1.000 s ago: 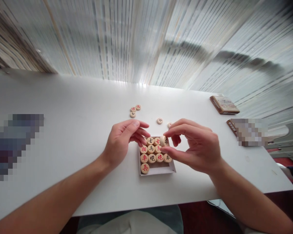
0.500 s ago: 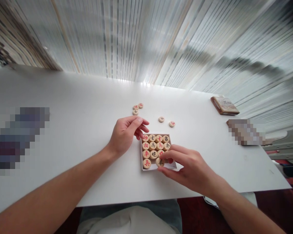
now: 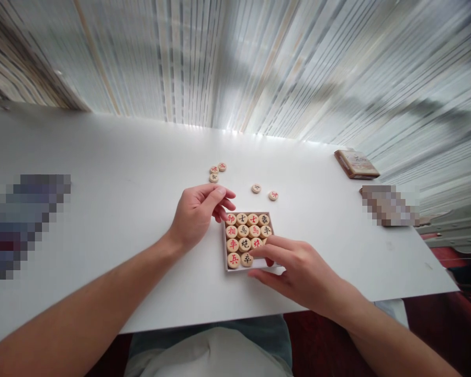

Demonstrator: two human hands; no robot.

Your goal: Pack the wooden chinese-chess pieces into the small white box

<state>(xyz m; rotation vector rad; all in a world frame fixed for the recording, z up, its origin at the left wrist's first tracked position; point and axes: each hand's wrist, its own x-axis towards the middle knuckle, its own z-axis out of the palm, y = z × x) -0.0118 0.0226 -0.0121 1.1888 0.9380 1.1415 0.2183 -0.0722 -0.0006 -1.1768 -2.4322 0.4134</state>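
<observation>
Rows of round Chinese chess pieces with red or black characters fill most of a shallow white box (image 3: 265,262). In its front row a black-marked Chinese chess piece (image 3: 246,259) lies flat beside a red-marked Chinese chess piece (image 3: 233,260). My right hand (image 3: 294,264) reaches over the box's right side, thumb and forefinger apart, the forefinger's tip at the black-marked piece's edge. It hides part of the right column. Loosely curled with fingers apart and nothing visible in it, my left hand (image 3: 200,209) hovers by the far left corner of the box.
Beyond the box lie loose pieces: a black-marked one (image 3: 256,188), a red-marked one (image 3: 273,195) and a small cluster (image 3: 214,170). A brown box (image 3: 357,164) sits at the far right of the white table (image 3: 141,157), near a blurred-out item (image 3: 390,205). Striped curtains (image 3: 204,63) hang behind.
The black-marked piece has moved left, up to the red-marked one in the front row, and my right hand's fingers have let go of it. The whole view has shifted slightly.
</observation>
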